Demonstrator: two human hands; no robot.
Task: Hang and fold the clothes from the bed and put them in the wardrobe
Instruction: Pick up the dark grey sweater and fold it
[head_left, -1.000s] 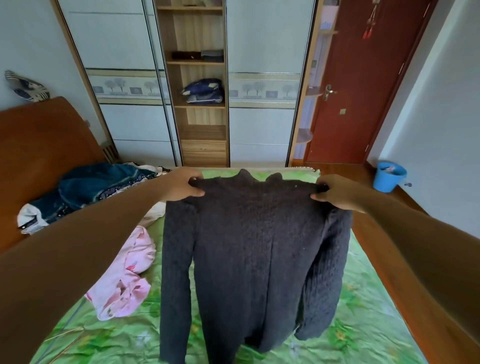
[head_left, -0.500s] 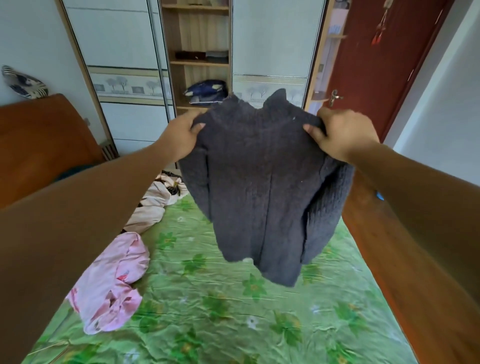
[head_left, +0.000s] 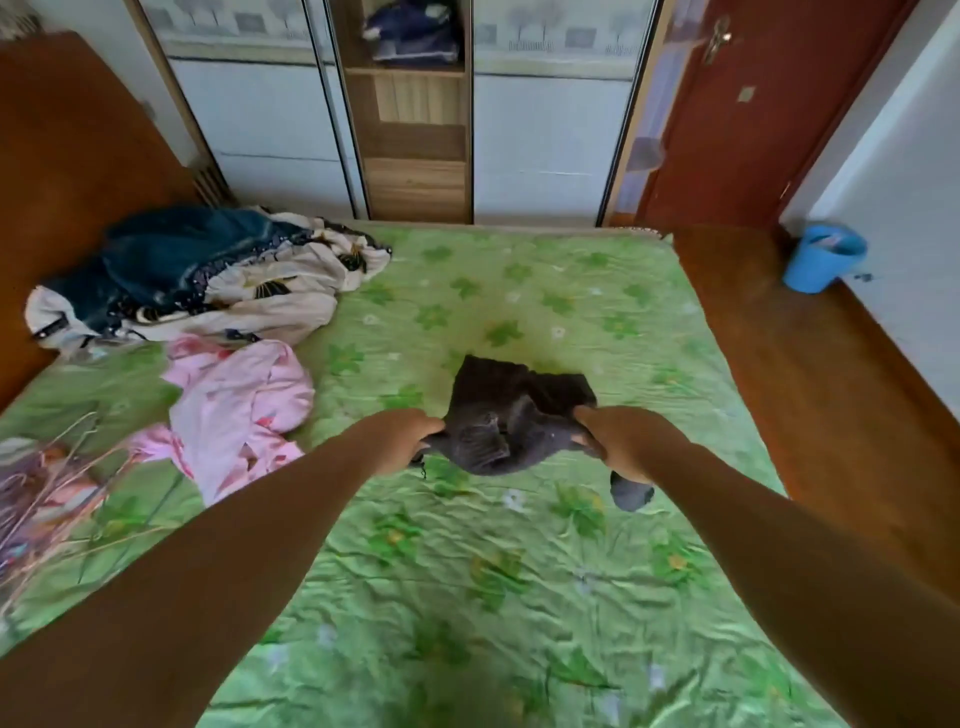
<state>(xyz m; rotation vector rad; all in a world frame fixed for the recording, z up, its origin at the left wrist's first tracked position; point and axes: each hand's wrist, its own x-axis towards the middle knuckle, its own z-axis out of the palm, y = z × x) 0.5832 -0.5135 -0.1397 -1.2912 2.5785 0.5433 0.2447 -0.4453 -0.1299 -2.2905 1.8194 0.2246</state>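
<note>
1. Holding the sweater (head_left: 511, 410) with both hands: the left hand (head_left: 410, 439) pinches its left edge, and the right hand (head_left: 618, 441) grips its right edge with the fingers curled into the knit.
2. Sweater is dark grey and bunched between the hands over mid-bed. Can't tell whether it touches the sheet (head_left: 467, 571).
3. One cuff (head_left: 631, 493) hangs out under the right hand, at 5 o'clock of the bundle.
4. Pink top (head_left: 239, 400) lies crumpled on the sheet at 9 o'clock of the sweater, apart from it.
5. Pile at 10 o'clock: blue jacket (head_left: 171, 260) on a cream garment (head_left: 280, 296), against the headboard (head_left: 67, 145).
6. Hangers (head_left: 62, 499) at the frame's 9 o'clock edge, blurred.
7. Wardrobe (head_left: 415, 130) at 12 o'clock, past the bed. Its middle bay is open, with folded blue clothes (head_left: 413, 34) on a shelf.
8. Bucket (head_left: 823, 257) on the floor at 2 o'clock.
</note>
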